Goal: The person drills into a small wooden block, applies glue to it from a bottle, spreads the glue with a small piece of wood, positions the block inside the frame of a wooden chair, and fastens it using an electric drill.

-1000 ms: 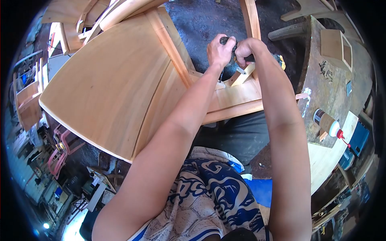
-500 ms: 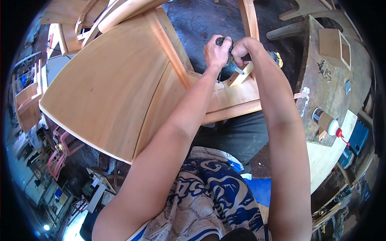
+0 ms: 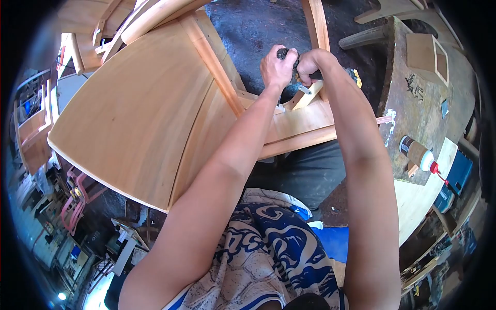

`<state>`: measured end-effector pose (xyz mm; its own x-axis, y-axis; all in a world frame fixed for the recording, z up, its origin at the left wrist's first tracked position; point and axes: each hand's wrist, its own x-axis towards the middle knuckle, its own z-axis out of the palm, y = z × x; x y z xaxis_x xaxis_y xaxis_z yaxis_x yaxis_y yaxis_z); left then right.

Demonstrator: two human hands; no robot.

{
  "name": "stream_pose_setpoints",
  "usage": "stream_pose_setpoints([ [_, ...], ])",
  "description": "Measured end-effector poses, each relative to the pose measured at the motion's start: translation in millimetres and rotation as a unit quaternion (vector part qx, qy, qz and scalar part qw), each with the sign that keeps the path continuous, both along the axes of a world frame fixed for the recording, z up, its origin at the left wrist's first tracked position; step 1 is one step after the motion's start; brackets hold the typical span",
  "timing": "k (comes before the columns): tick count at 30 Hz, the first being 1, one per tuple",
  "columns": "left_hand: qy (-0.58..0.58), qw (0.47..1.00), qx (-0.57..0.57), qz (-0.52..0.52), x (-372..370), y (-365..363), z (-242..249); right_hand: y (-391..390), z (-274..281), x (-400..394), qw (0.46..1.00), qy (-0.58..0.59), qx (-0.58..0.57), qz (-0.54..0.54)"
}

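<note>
A black and yellow power drill is held in both hands over the wooden furniture frame, its bit pointing down. My left hand is closed over the back of the drill's body. Wrapped around its handle is my right hand, whose forearm hides much of the tool. A small white corner piece sits on the frame below the drill; the bit's tip is hard to make out there. Nearby, a small bracket is on a short wooden brace. To the left spreads a broad wooden panel.
On the worn bench at right are a glue bottle with a red cap, a pile of screws and an open wooden box. Wooden chair parts crowd the upper left. A blue case lies far right.
The drill has sunk slightly toward the frame, and less of its bit shows. Both hands keep their hold. The surroundings have shifted a little to the left in view.
</note>
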<state>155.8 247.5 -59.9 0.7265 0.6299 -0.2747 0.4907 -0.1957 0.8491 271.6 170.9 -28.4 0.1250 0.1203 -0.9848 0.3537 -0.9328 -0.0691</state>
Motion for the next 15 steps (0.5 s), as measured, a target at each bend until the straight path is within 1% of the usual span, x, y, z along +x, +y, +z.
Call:
stream_pose_setpoints([
  [3,-0.004,1.0,0.008,0.003,0.0,-0.2,-1.9,-0.6,5.0,-2.0,1.0,-0.016,-0.003,-0.02],
  [9,-0.002,1.0,0.006,-0.001,-1.1,-1.4,0.5,-1.5,16.3,-4.5,1.0,-0.024,0.012,-0.014],
  [15,-0.01,1.0,0.013,0.002,-1.1,-2.4,1.5,-1.2,9.9,-3.1,1.0,-0.011,0.013,-0.003],
])
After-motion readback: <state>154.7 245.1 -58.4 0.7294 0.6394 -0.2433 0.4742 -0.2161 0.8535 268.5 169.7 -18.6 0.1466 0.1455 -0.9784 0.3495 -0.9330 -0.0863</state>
